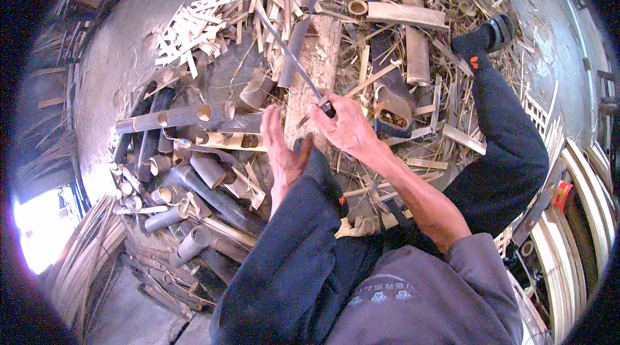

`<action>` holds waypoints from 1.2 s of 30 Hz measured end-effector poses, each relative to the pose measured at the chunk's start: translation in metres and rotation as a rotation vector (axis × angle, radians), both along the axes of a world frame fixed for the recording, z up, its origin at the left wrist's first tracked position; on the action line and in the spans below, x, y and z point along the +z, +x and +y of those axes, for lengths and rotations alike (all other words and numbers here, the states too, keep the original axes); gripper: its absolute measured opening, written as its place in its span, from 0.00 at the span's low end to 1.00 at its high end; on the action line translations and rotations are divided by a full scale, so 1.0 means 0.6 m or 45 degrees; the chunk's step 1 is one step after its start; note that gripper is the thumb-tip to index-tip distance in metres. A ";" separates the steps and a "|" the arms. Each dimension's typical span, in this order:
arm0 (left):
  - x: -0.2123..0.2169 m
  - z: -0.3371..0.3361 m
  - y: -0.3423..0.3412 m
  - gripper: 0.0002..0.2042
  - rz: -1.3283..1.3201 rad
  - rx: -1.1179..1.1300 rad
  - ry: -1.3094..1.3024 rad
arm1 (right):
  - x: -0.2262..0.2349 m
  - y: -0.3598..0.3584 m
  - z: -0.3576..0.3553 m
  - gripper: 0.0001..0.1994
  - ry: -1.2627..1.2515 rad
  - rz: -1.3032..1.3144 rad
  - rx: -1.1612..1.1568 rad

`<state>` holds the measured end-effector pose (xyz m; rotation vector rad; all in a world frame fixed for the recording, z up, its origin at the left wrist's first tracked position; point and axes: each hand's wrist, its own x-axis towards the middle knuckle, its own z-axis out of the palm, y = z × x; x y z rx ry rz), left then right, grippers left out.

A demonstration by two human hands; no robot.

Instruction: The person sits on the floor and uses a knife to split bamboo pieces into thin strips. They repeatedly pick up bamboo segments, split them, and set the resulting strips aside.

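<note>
A long, thin-bladed tool (303,74) slants up and to the left from a worker's right hand (345,125), its blade passing over a dark bamboo tube (299,44) that lies lengthwise on a rough wooden plank (325,54); whether the metal touches the tube cannot be told. The right hand is curled around the tool's dark handle (329,110), fingers folded in, knuckles up. The left hand (285,151) is spread over the plank's near left side, fingers extended and thumb held apart; no object shows in its grasp, and whether the palm touches anything is unclear.

The right forearm reaches diagonally up and to the left from a bent elbow, bare below a short sleeve (481,267). The left forearm is mostly hidden behind a raised leg in dark trousers (284,258).

Left of the plank, bamboo sections lie jumbled, among them a long tube with holes (148,122). Above them, short pale strips (194,28) form a loose pile on the floor (139,2). To the right, a pale split piece (407,14) lies near a brown tube (416,54), and a dark sandal (499,31) rests amid shavings. Curved pale slats (562,261) stand at far right.
</note>
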<state>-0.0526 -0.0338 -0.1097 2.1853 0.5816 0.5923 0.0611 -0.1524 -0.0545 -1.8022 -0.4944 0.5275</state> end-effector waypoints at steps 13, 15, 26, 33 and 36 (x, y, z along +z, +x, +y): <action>0.128 0.029 0.031 0.17 -0.059 -0.105 -1.481 | 0.025 0.107 -0.061 0.23 -0.402 -0.689 -0.136; 0.147 0.016 0.035 0.19 -0.021 -0.042 -1.557 | 0.021 0.129 -0.059 0.21 -0.529 -0.889 -0.055; 0.150 -0.026 0.031 0.14 -0.005 0.001 -1.694 | 0.027 0.110 0.018 0.12 -0.709 -0.918 0.547; 0.225 -0.039 -0.027 0.16 0.161 -0.171 -1.529 | 0.020 0.313 -0.024 0.18 -0.961 -0.570 -0.109; 0.175 -0.028 0.000 0.18 -0.050 -0.034 -1.810 | 0.035 0.248 -0.030 0.16 -0.872 -0.792 0.073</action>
